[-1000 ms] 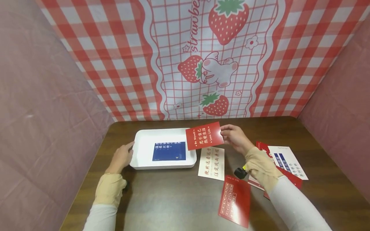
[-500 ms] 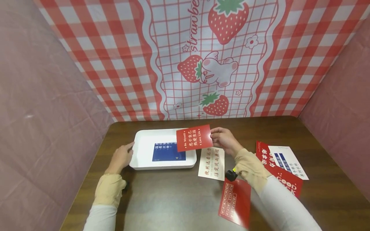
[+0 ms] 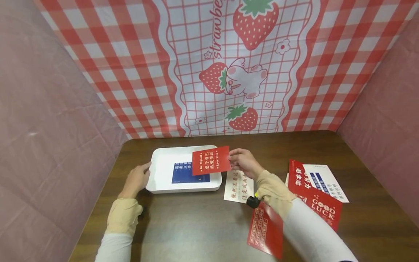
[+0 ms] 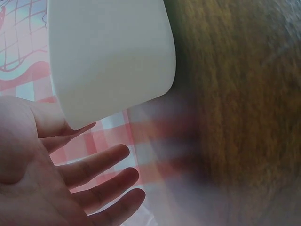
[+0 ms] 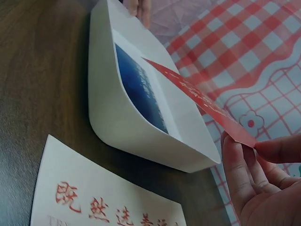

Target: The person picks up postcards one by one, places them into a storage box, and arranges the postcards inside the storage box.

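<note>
A red postcard (image 3: 211,161) with white lettering is pinched by its right edge between the thumb and fingers of my right hand (image 3: 247,162). It hangs tilted over the right part of a white tray (image 3: 160,156). On the tray's floor lies a blue postcard (image 3: 181,174), partly covered from view by the red one. At the tray's left end, my left hand (image 3: 135,181) touches the wall near the rim. In the left wrist view its other fingers (image 4: 101,165) are spread and rather straight, while the tray (image 4: 113,52) hides the contact.
Right of the tray lies a cream postcard (image 3: 235,187), with a red postcard (image 3: 266,229) nearer me. Several overlapping cards lie at the right, among them a "GOOD LUCK" card (image 3: 322,207) and a white card (image 3: 330,183). A strawberry-print cloth (image 3: 193,91) hangs behind the table.
My right hand has moved left and slightly toward me with the red postcard, from beside the tray's right edge to over the blue postcard. The left hand has stayed at the tray.
</note>
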`<state>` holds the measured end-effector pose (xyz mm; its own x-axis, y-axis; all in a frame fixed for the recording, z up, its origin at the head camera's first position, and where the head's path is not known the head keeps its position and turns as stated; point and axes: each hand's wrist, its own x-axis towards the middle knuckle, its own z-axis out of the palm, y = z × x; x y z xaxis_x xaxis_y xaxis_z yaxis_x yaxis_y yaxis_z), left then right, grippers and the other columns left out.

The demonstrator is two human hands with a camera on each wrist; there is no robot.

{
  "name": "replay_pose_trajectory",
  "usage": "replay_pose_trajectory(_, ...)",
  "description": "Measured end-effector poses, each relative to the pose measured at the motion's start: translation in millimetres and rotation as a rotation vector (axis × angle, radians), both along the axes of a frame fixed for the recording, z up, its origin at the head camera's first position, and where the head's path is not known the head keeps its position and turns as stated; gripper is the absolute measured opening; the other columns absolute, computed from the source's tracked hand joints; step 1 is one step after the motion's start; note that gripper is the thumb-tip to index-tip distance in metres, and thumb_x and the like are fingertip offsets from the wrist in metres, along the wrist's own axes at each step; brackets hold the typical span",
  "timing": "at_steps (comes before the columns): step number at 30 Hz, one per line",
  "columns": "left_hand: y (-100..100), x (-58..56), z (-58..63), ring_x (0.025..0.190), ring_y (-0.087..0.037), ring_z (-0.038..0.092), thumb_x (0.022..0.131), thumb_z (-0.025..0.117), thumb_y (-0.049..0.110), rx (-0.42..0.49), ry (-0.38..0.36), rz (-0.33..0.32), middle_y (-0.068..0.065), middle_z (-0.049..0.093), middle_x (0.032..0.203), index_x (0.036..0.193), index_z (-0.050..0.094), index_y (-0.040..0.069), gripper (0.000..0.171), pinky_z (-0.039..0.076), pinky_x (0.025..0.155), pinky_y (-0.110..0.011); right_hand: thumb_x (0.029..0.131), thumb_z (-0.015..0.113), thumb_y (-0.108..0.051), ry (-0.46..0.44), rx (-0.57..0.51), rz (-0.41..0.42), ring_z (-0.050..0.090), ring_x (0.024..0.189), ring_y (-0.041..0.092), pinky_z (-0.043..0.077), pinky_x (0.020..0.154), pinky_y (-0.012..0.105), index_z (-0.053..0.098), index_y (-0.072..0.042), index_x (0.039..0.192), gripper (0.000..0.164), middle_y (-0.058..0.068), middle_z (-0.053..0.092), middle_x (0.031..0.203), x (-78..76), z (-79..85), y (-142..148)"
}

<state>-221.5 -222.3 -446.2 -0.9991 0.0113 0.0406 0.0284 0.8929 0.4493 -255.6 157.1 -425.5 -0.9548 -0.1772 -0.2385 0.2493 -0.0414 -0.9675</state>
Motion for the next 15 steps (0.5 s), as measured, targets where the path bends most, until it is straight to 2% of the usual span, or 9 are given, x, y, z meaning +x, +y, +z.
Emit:
replay_pose_trajectory(9, -1, -1.9, -0.3, 0.117, -0.047, 0.045, 0.092, 0.043, 0.011, 0.007, -0.006, -0.003, -0.029, 0.050, 0.131, 0.133, 0.048, 0.002, 0.042, 0.038, 0.096, -0.060, 0.086, 0.048, 0.007, -0.009, 0.027, 0.011, 0.064, 0.061, 0.016, 0.058, 0.056, 0.026, 0.047, 0.012, 0.110, 0.025, 0.009, 0.062, 0.074, 2.3, -4.8, -21)
replay_pose_trajectory(15, -2, -1.2, -0.8, 0.117, -0.047, 0.045, 0.092, 0.042, 0.012, 0.018, -0.009, 0.002, -0.029, 0.049, 0.132, 0.134, 0.047, 0.003, 0.043, 0.038, 0.096, -0.061, 0.085, 0.049, 0.008, -0.041, 0.017, 0.007, 0.063, 0.058, 0.016, 0.057, 0.053, 0.025, 0.048, 0.010, 0.107, 0.022, 0.009, 0.060, 0.072, 2.7, -7.6, -36)
